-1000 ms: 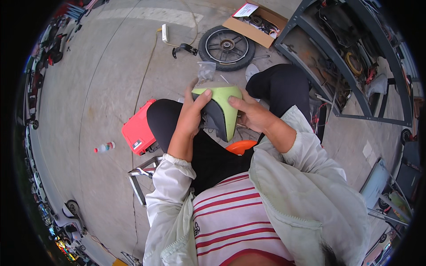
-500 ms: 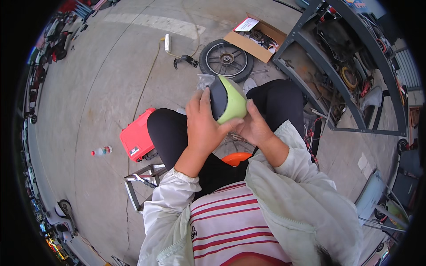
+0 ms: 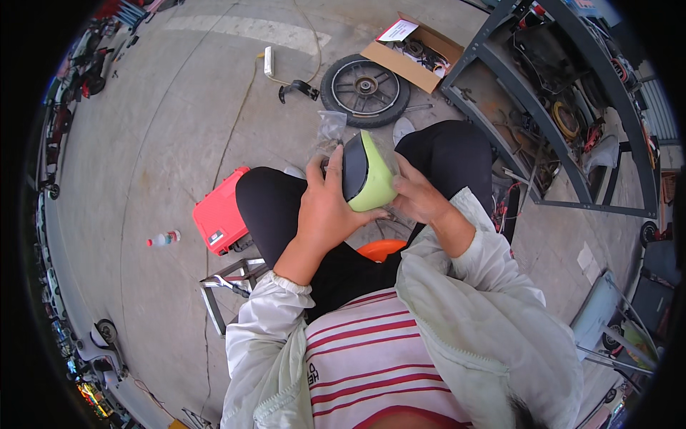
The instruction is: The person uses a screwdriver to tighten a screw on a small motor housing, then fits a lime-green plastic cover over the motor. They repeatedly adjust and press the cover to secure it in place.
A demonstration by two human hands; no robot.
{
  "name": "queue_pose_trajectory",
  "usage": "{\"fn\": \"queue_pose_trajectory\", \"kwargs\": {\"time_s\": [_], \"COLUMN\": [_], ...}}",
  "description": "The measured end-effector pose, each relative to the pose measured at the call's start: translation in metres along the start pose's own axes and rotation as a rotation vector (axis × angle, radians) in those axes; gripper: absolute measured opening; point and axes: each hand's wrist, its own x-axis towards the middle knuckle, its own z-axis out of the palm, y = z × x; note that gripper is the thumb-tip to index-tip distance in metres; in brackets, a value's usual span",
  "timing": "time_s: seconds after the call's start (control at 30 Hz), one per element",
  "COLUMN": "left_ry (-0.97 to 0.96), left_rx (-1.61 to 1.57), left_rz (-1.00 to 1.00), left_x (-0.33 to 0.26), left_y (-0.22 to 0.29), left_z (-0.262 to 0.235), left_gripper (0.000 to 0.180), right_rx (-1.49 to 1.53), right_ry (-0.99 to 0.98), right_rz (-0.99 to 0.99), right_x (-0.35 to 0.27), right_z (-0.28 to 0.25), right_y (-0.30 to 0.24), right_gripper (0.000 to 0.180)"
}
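Holding: both hands grip one lime-green and black moulded cover (image 3: 366, 173), raised above the person's lap between the knees.
Left hand (image 3: 325, 211): wrapped around the cover's black side, fingers curled over its upper edge, palm under it.
Right hand (image 3: 416, 196): pressed against the green side, fingers closed on the shell.
Cover, appearance: curved shell, glossy black face turned to the person's left, lime-green back to the right, standing on edge, tilted slightly.
Seat: orange stool (image 3: 381, 249) showing under the legs.
Left side: red case (image 3: 219, 218) on the concrete floor (image 3: 157, 143), touching the left knee; small bottle (image 3: 163, 239) lies well apart from it; open floor beyond.
Ahead: spoked wheel (image 3: 365, 89) flat on the floor, cardboard box (image 3: 413, 53) of parts just behind it.
Right side: grey metal rack (image 3: 543, 121) close to the right knee; little room there.
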Motion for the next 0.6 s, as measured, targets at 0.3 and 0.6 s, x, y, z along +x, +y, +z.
{"fn": "queue_pose_trajectory", "kwargs": {"time_s": [0.3,0.6], "left_ry": [-0.014,-0.024], "left_rx": [0.047,0.023], "left_rz": [-0.003,-0.008], "left_x": [-0.005,0.0], "left_y": [-0.02,-0.027], "left_z": [0.033,0.04], "left_gripper": [0.125,0.125], "right_rx": [-0.373,-0.346], "right_ry": [0.125,0.134], "right_rz": [-0.022,-0.019], "right_x": [0.021,0.029], "right_z": [-0.008,-0.008], "right_y": [-0.002,-0.001], "right_gripper": [0.098,0.097]}}
